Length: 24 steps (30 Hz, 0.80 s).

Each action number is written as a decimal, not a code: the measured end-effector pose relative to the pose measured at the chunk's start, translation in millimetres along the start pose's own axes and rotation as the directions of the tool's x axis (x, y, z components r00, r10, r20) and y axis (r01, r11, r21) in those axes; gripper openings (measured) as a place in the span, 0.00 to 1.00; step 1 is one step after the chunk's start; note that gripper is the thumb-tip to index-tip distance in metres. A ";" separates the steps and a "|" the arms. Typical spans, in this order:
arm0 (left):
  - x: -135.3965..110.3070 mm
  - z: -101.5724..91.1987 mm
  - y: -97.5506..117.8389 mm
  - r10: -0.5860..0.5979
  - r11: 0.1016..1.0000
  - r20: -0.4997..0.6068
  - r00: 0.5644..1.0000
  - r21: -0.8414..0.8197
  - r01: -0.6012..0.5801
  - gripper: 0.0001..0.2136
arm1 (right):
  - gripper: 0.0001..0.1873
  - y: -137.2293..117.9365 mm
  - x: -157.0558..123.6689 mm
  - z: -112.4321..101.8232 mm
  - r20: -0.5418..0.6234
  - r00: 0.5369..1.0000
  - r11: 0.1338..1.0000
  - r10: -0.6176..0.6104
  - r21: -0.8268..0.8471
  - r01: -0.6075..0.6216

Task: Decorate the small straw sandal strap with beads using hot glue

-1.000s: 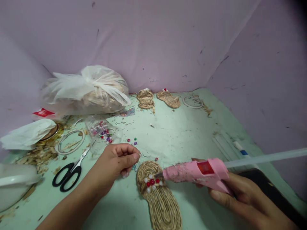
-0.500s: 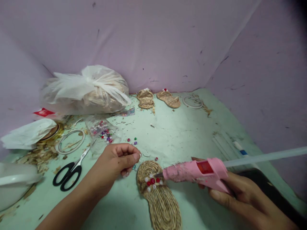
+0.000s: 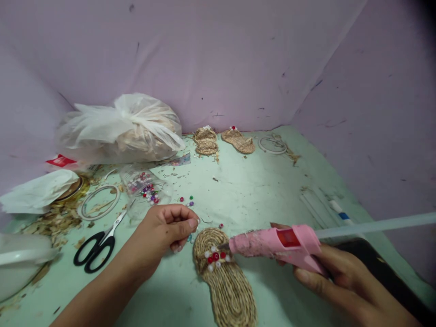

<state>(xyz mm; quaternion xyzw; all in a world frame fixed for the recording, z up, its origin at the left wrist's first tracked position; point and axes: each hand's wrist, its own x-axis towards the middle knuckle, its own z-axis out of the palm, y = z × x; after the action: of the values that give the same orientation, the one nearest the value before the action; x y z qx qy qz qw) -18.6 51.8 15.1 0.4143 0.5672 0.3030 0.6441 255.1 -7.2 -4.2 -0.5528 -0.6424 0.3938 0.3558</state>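
A woven straw slipper lies on the green table, its strap dressed with red and white beads. My right hand grips a pink glue gun with a long clear glue stick out of its back. The gun's metal tip rests at or just over the beads on the strap; contact is hard to tell. Left of the slipper's toe, my left hand is closed in a pinch between thumb and forefinger. What sits in the pinch, perhaps something tiny and pale, is too small to name. A few loose beads lie beyond it.
Black-handled scissors, a tape ring and a tipped clear cup of beads lie at left. Behind them stands a stuffed plastic bag. Two small straw slippers sit by the wall; clear glue sticks lie at right.
The whole view has shifted very slightly. Both hands, the glue gun and the slipper keep nearly the same places, with the tip still at the beaded strap.
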 end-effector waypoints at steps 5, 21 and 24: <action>-1.8 -0.9 0.8 0.007 1.000 0.017 1.000 0.016 -0.007 0.08 | 0.13 0.6 1.4 0.1 0.001 1.000 0.999 0.029 0.035 -0.029; -4.7 7.1 4.7 0.045 0.971 -0.023 0.999 0.237 -0.039 0.07 | 0.24 15.4 57.9 22.7 -0.200 0.913 0.929 0.356 0.181 -0.323; -5.4 6.5 4.7 0.023 0.962 -0.003 1.000 0.271 -0.022 0.07 | 0.21 -4.6 48.8 24.3 -0.322 0.903 0.956 0.285 0.156 -0.247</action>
<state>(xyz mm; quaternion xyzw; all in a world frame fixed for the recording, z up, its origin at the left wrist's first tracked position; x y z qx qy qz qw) -12.7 48.1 21.9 0.5040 0.6005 0.2311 0.5762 224.9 38.0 -9.6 -0.6743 -0.4666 0.3723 0.4347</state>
